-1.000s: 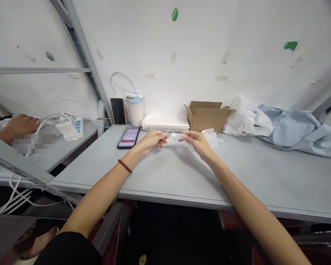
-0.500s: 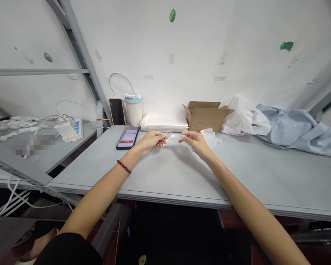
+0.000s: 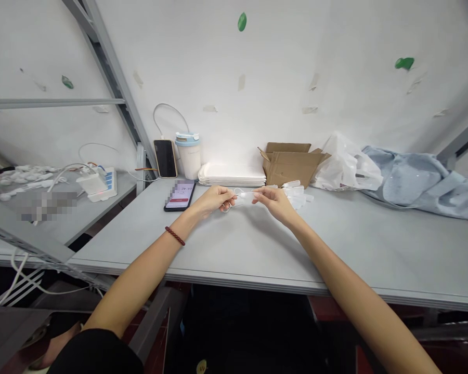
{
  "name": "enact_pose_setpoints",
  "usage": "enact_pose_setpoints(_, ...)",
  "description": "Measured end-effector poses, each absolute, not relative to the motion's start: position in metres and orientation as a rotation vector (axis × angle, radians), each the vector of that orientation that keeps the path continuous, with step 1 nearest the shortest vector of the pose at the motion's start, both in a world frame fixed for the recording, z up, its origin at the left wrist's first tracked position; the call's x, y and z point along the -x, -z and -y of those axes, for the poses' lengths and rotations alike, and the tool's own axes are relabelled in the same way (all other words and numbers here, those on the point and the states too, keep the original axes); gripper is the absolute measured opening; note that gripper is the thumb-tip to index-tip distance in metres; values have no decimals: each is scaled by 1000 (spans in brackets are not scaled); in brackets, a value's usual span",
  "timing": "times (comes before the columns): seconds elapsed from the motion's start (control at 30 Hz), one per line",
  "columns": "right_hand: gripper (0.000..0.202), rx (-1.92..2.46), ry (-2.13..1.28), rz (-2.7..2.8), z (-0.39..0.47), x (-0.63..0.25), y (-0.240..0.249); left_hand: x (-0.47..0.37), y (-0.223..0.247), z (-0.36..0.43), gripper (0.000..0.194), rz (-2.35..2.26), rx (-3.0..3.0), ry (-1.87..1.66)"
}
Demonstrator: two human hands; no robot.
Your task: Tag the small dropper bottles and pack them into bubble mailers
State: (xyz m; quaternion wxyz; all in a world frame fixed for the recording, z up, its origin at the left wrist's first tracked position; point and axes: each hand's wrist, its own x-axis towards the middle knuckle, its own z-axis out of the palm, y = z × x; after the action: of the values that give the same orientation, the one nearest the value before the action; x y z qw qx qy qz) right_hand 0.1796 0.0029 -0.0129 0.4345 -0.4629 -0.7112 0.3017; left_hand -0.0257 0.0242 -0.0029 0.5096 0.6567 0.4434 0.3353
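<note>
My left hand [image 3: 219,198], with a dark red bead bracelet [image 3: 175,236] on the wrist, pinches a thin white cord [image 3: 226,206] that loops around its fingertips. Facing it across a small gap, my right hand [image 3: 273,200] has thumb and forefinger closed on the other end of a small whitish piece [image 3: 244,196] that spans between the hands. How the cord and this piece join is too small to tell. Behind the right hand lie several clear plastic pieces [image 3: 296,196] on the grey table [image 3: 234,249]. Both hands are just above the tabletop.
A lit phone [image 3: 180,195], a second phone [image 3: 166,158] and a cup [image 3: 188,156] stand left. White flat packets [image 3: 232,175] lie at the wall, beside an open cardboard box [image 3: 290,165], a plastic bag [image 3: 347,165] and blue cloth [image 3: 417,182]. A metal post [image 3: 117,67] rises left.
The hands stay nearly in place, still pinching. The cord's loop between them sits slightly lower, and the small whitish piece has shifted a little.
</note>
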Motion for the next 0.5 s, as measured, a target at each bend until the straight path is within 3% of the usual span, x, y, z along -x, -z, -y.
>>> enact_pose_setpoints(0.5,27,1135,-681,1744,-1,-171,21,25,11,-29,18,-1060,-1556,-923)
